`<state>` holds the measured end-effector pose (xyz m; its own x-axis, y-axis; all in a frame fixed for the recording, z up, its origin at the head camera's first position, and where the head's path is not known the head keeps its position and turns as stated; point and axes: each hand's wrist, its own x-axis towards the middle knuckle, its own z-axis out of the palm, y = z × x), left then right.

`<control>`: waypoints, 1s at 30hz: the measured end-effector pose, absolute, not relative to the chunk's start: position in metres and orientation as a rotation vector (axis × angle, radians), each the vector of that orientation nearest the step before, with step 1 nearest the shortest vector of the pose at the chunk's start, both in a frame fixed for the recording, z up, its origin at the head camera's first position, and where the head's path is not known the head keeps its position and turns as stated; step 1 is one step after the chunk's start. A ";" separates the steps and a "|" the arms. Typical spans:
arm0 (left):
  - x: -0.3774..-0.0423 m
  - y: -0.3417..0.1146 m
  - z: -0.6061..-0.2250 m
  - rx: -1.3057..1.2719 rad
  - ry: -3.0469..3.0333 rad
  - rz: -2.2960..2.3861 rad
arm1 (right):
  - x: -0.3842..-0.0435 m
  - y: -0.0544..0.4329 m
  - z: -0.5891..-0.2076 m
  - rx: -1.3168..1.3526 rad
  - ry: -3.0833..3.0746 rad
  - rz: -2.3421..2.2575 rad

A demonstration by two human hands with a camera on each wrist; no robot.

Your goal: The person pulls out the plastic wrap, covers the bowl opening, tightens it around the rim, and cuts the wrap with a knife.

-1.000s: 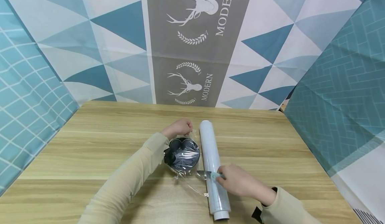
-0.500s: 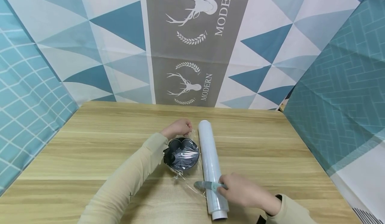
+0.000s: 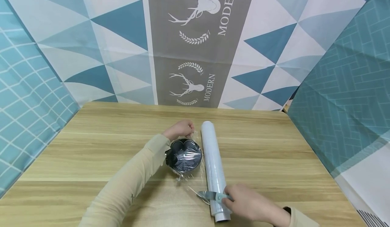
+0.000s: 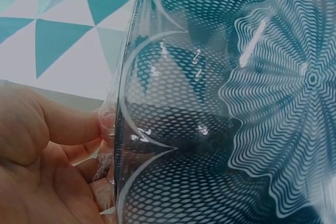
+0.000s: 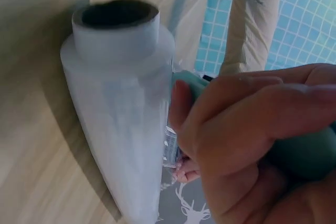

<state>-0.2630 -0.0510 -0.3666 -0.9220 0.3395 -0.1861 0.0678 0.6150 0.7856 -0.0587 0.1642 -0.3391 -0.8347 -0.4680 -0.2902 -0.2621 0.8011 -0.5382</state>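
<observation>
Cling film [image 3: 191, 157] is pinched by the left hand [image 3: 182, 129]; the right hand [image 3: 246, 202], gripping a knife [image 3: 208, 195], has slid toward the roll's [image 3: 214, 164] near end: the cut looks nearly finished.

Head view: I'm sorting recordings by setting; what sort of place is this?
Probably a staged tabletop workspace: wood-grain table, creased deer-print backdrop behind it, tile-patterned sheet at left.
</observation>
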 end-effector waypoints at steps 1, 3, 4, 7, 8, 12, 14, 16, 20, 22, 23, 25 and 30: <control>-0.263 -0.051 -0.367 0.331 2.533 1.203 | -0.058 0.164 -0.339 -0.545 2.569 -0.684; -0.264 -0.051 -0.367 0.338 2.545 1.190 | -0.056 0.165 -0.339 -0.539 2.565 -0.676; -0.264 -0.051 -0.367 0.339 2.547 1.190 | -0.055 0.165 -0.339 -0.526 2.556 -0.675; -0.264 -0.051 -0.368 0.353 2.562 1.172 | -0.053 0.166 -0.340 -0.488 2.520 -0.683; -0.265 -0.051 -0.368 0.358 2.566 1.166 | -0.053 0.167 -0.340 -0.480 2.513 -0.682; -0.264 -0.051 -0.367 0.360 2.559 1.169 | -0.050 0.168 -0.343 -0.447 2.470 -0.697; -0.263 -0.052 -0.367 0.349 2.546 1.184 | -0.049 0.168 -0.345 -0.424 2.451 -0.725; -0.263 -0.052 -0.367 0.335 2.529 1.202 | -0.047 0.169 -0.346 -0.404 2.418 -0.763; -0.263 -0.052 -0.367 0.326 2.515 1.211 | -0.044 0.171 -0.349 -0.386 2.368 -0.833; -0.263 -0.052 -0.366 0.327 2.515 1.211 | -0.042 0.172 -0.350 -0.387 2.354 -0.852; -0.263 -0.052 -0.366 0.327 2.517 1.209 | -0.042 0.173 -0.351 -0.385 2.346 -0.859; -0.263 -0.052 -0.366 0.327 2.525 1.201 | -0.041 0.174 -0.352 -0.398 2.341 -0.860; -0.263 -0.052 -0.367 0.331 2.534 1.195 | -0.038 0.176 -0.355 -0.447 2.343 -0.857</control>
<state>-0.2633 -0.0520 -0.3670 -0.9220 0.3392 -0.1864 0.0720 0.6235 0.7785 -0.0379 0.1760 -0.3547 -0.7646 -0.4899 -0.4187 -0.1041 0.7351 -0.6699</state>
